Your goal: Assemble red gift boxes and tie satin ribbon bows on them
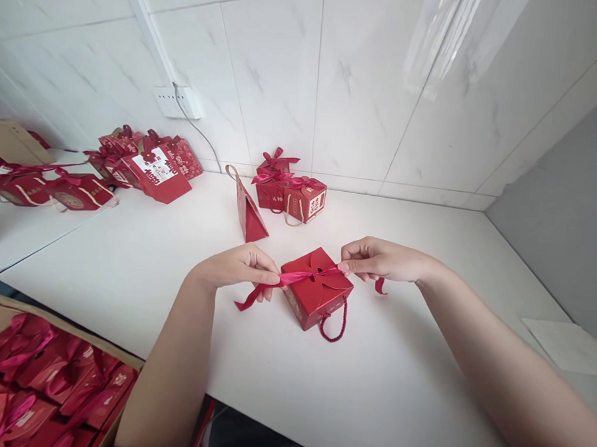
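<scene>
A small red gift box (313, 296) with petal-shaped top flaps and a red cord handle sits on the white table (370, 381) in front of me. A pink-red ribbon (300, 276) runs across its top. My left hand (239, 267) pinches the ribbon at the box's left edge, and a loose end hangs below the fingers. My right hand (376, 259) pinches the other end at the box's right corner, with a short tail showing under it. The ribbon is pulled taut between both hands.
Two finished red boxes with bows (290, 186) stand by the tiled wall, next to a flat folded red bag (248, 207). More red boxes (146, 162) lie at the left. A cardboard carton (44, 390) of ribboned boxes is at bottom left. A wall socket (177, 101) has a cable.
</scene>
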### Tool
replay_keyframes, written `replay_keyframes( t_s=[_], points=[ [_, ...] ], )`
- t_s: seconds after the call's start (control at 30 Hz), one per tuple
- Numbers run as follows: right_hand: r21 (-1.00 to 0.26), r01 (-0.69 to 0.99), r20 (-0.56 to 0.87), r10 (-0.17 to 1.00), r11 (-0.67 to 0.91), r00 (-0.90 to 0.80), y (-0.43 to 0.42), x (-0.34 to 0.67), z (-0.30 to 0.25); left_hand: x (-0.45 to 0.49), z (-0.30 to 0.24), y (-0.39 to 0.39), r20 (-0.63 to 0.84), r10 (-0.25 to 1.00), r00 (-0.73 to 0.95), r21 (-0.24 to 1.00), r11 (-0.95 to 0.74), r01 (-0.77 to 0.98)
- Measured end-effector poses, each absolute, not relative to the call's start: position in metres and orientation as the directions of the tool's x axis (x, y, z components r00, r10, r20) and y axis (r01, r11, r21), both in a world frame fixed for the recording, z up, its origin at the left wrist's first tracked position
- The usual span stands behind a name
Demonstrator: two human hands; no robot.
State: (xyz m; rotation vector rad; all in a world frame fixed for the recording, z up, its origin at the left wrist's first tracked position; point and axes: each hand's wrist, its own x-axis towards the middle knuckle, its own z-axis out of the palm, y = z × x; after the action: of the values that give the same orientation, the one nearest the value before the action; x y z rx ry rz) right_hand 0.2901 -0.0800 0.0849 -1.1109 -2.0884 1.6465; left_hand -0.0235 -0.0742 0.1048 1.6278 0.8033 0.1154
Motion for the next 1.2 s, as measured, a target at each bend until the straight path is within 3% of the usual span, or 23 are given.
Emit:
replay_keyframes(
  t_s=[0.27,0.43,0.6,0.77,0.93,1.2],
  points=[
    [-0.933,0.36,-0.261,0.673,0.009,-0.692,-0.074,0.288,0.076,-0.013,0.095,-0.074,-0.12,0.666,0.736,0.974,-0.064,0.217],
    [-0.921,0.388,-0.272,0.667,0.028,-0.694,-0.074,0.284,0.072,0.004,0.084,-0.073,-0.109,0.653,0.749,0.993,0.11,0.049],
    [-0.934,0.355,-0.236,0.668,0.044,-0.705,-0.076,0.285,0.077,0.008,0.081,-0.072,-0.171,0.685,0.709,0.985,0.137,0.105],
    [-0.98,0.189,-0.096,0.674,0.066,-0.733,-0.079,0.283,0.085,0.014,0.089,-0.081,-0.179,0.773,0.608,0.973,0.049,0.224],
    [-0.989,0.062,0.06,0.754,0.133,-0.654,-0.081,0.271,0.073,0.021,0.09,-0.089,-0.172,0.809,0.561,0.964,0.02,0.267],
    [-0.929,0.149,0.178,0.758,0.34,-0.627,-0.087,0.263,0.067,0.026,0.09,-0.092,0.069,0.881,0.469,0.955,-0.193,0.223]
  ],
)
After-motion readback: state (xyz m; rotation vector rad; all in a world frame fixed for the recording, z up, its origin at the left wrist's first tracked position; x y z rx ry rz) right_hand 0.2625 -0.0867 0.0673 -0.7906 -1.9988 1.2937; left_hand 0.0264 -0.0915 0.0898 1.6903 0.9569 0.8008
